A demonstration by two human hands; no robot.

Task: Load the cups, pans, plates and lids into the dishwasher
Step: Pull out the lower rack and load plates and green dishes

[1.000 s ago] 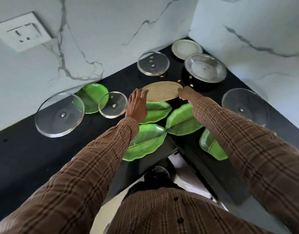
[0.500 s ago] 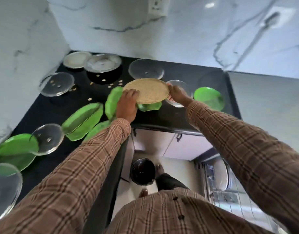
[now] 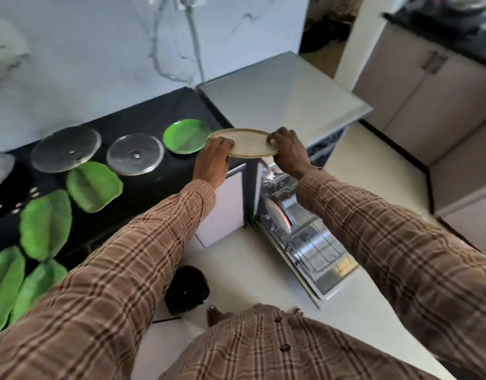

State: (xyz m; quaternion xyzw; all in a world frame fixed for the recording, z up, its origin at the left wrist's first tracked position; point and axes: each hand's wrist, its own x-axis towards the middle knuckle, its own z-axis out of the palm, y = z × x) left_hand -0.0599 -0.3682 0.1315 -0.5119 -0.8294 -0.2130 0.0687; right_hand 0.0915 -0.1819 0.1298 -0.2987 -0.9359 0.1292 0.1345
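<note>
Beige plate [image 3: 243, 142] level between left hand [image 3: 212, 161] and right hand [image 3: 289, 152], each gripping an opposite rim, above open dishwasher [image 3: 299, 229]

The black tabletop [image 3: 154, 116] fills the left of the frame. On it lie two glass lids [image 3: 135, 154], a round green plate [image 3: 186, 136] and green leaf plates [image 3: 93, 186].

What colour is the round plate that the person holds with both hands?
The round speckled plate is beige or tan, seen in the head view, the only one.

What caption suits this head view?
Both hands hold a beige plate above the open dishwasher.
</note>
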